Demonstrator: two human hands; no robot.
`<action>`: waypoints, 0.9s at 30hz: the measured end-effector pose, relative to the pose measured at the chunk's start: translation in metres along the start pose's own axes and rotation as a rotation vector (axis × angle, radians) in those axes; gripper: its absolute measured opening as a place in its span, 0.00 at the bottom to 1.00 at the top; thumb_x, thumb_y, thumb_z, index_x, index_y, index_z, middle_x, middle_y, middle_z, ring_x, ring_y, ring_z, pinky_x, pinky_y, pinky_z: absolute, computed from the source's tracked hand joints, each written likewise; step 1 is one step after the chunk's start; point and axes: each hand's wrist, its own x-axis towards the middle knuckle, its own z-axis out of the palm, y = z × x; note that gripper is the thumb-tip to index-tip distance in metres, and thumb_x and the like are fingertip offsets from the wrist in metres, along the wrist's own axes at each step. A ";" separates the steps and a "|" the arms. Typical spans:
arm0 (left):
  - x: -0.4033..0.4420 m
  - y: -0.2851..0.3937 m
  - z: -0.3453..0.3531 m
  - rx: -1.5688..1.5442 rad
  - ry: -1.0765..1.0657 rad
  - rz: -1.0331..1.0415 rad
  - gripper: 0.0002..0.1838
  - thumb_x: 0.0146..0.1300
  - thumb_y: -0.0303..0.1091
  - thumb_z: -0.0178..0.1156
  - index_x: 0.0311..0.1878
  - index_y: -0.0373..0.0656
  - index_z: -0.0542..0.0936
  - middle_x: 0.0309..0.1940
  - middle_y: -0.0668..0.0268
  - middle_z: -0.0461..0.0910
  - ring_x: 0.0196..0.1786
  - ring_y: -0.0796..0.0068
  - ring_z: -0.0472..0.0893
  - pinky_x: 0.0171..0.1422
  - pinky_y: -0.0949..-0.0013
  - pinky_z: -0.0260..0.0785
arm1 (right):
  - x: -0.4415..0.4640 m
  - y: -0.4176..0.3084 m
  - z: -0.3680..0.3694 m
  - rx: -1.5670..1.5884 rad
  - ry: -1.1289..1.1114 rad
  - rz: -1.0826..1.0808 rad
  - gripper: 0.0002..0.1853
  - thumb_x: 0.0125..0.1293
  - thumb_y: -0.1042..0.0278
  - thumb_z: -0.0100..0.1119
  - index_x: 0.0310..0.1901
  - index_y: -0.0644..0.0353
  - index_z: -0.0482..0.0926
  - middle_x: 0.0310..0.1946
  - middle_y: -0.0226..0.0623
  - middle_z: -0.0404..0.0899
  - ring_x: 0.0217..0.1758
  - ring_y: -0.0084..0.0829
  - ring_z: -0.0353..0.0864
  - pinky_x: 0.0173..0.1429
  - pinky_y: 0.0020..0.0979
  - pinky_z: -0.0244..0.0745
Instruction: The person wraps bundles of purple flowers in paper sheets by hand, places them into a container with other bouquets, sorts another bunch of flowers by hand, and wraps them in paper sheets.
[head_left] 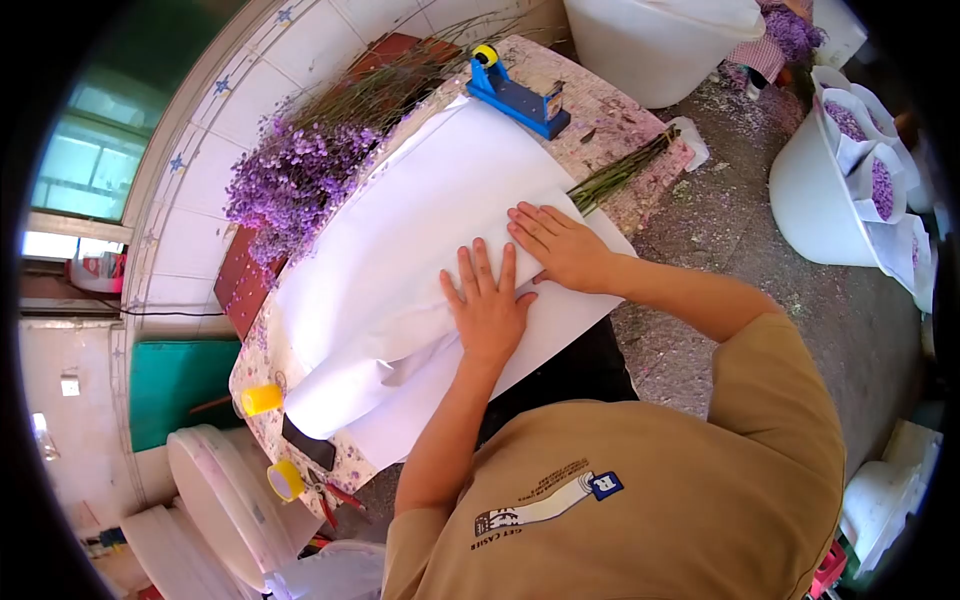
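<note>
A large sheet of white wrapping paper (430,190) lies across the table, folded over into a long roll. Green stems (622,172) stick out of its right end; whatever else is inside is hidden by the paper. My left hand (487,312) lies flat on the folded paper with its fingers spread. Just to its right, my right hand (565,250) presses on the paper near the stem end, fingers stretched out. Neither hand grasps anything. Below my hands, the paper's lower edge overhangs the table.
Loose purple flowers (290,175) lie along the table's far left side. A blue tape dispenser (520,98) stands at the back. Yellow tape rolls (262,400), a phone (308,441) and red-handled pruning shears (335,492) are at the near left. A white tub (815,190) holds wrapped bunches.
</note>
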 end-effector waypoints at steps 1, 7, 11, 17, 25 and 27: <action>0.004 -0.003 -0.001 -0.005 0.003 0.006 0.47 0.57 0.56 0.70 0.78 0.56 0.64 0.76 0.50 0.62 0.78 0.46 0.61 0.77 0.34 0.49 | 0.004 0.003 -0.002 -0.006 -0.001 0.006 0.49 0.53 0.51 0.73 0.72 0.69 0.64 0.75 0.53 0.63 0.81 0.49 0.58 0.80 0.47 0.54; 0.064 -0.065 -0.013 -0.215 -0.309 0.123 0.39 0.64 0.45 0.67 0.78 0.55 0.65 0.62 0.55 0.78 0.61 0.51 0.79 0.64 0.48 0.70 | 0.053 0.046 -0.018 0.092 -0.285 -0.017 0.30 0.57 0.62 0.73 0.58 0.67 0.75 0.57 0.52 0.80 0.61 0.48 0.81 0.63 0.45 0.76; 0.117 -0.100 -0.026 -0.332 -0.480 0.100 0.30 0.70 0.40 0.61 0.75 0.66 0.68 0.50 0.56 0.83 0.50 0.53 0.82 0.56 0.54 0.74 | 0.090 0.082 -0.034 0.034 -0.509 0.081 0.15 0.63 0.66 0.65 0.47 0.63 0.76 0.43 0.48 0.85 0.46 0.49 0.86 0.45 0.50 0.78; 0.112 -0.105 -0.004 -0.109 -0.317 0.316 0.38 0.67 0.26 0.54 0.76 0.78 0.65 0.56 0.59 0.79 0.49 0.55 0.82 0.54 0.54 0.77 | 0.058 0.071 0.022 -0.118 -0.003 0.019 0.22 0.60 0.71 0.63 0.57 0.60 0.76 0.53 0.48 0.81 0.56 0.47 0.81 0.57 0.46 0.76; 0.055 -0.058 0.020 0.129 0.147 0.365 0.37 0.59 0.25 0.57 0.72 0.72 0.74 0.71 0.61 0.71 0.53 0.57 0.77 0.55 0.56 0.71 | 0.082 0.075 -0.027 0.098 -0.424 0.108 0.41 0.48 0.66 0.75 0.66 0.63 0.71 0.62 0.46 0.73 0.71 0.45 0.67 0.67 0.48 0.70; 0.038 -0.042 0.014 0.146 0.123 0.310 0.36 0.59 0.29 0.61 0.71 0.73 0.74 0.75 0.60 0.67 0.61 0.54 0.73 0.59 0.50 0.67 | 0.103 0.074 -0.037 0.084 -0.612 0.062 0.41 0.44 0.64 0.79 0.63 0.63 0.73 0.60 0.48 0.76 0.68 0.47 0.73 0.60 0.47 0.76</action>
